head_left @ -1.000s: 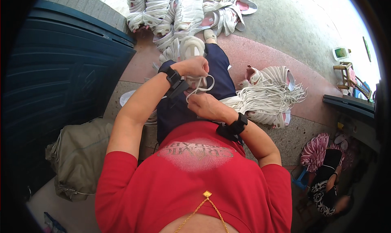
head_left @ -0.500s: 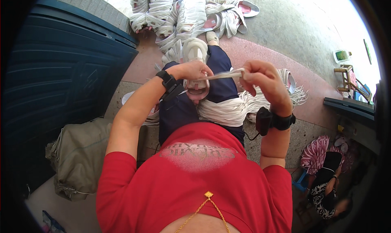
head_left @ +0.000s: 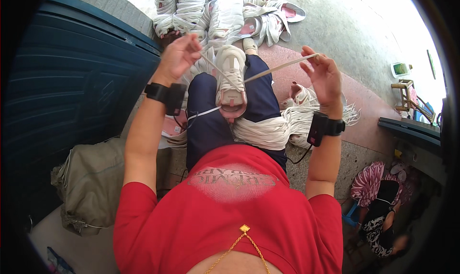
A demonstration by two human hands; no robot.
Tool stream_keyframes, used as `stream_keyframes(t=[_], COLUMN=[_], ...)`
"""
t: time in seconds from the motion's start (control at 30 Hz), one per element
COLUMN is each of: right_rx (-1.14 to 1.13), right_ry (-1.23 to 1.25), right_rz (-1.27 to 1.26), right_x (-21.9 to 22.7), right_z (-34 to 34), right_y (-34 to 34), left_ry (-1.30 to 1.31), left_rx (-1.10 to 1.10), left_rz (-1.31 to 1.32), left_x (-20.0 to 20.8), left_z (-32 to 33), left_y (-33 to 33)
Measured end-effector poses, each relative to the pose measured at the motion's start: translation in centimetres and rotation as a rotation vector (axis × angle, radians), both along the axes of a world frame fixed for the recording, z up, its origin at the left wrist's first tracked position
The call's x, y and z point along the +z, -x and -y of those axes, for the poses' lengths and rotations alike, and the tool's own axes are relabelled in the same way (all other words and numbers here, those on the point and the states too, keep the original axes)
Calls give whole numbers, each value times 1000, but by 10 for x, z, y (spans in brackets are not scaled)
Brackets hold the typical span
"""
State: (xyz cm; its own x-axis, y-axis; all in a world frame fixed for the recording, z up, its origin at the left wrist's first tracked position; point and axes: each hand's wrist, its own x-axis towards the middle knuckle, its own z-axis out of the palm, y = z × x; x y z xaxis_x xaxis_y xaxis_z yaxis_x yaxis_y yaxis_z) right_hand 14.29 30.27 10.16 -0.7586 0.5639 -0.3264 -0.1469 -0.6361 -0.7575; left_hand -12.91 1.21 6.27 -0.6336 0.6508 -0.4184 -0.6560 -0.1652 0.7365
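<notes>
A white sneaker with pink lining (head_left: pixel 232 95) is held upright between my knees, its toe pointing away from me. Two ends of a white shoelace (head_left: pixel 275 69) run from its eyelets, drawn out to both sides in a wide V. My left hand (head_left: pixel 180 57), raised at the far left of the shoe, pinches one end. The other end is stretched taut to my right hand (head_left: pixel 324 76), gripped between thumb and fingertips. Across my right thigh lies a thick bundle of white shoelaces (head_left: pixel 261 132). A short strand hangs over my left thigh from the shoe's heel.
A heap of white sneakers (head_left: pixel 225 17) spreads over the floor ahead. More shoes and loose laces (head_left: pixel 306 113) lie right of my legs. A dark blue door (head_left: pixel 72 72) and a grey-green sack (head_left: pixel 93 183) are at left. A bamboo stool (head_left: pixel 407 94) and another seated person (head_left: pixel 383 211) are at right.
My left hand has moved up and left, away from the shoe, pulling a lace end out. My right hand has shifted slightly up and right, keeping its lace taut.
</notes>
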Motion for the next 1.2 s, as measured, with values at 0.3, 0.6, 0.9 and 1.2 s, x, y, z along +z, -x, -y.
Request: stream_keyframes(t=[0.3, 0.6, 0.9, 1.2], right_rx=[234, 1313, 834, 475], right_ry=[120, -746, -2115, -1624], right_rz=[136, 388, 795, 349], right_x=[-146, -125, -117, -155], right_z=[11, 76, 83, 116], right_y=[3, -16, 2, 17], left_ry=[648, 979, 1009, 1088], left_rx=[-419, -532, -526, -352], left_rz=[-923, -1387, -1833, -1793], left_x=[-76, -97, -88, -87], left_z=[68, 59, 42, 29], left_y=[-43, -98, -109, -124])
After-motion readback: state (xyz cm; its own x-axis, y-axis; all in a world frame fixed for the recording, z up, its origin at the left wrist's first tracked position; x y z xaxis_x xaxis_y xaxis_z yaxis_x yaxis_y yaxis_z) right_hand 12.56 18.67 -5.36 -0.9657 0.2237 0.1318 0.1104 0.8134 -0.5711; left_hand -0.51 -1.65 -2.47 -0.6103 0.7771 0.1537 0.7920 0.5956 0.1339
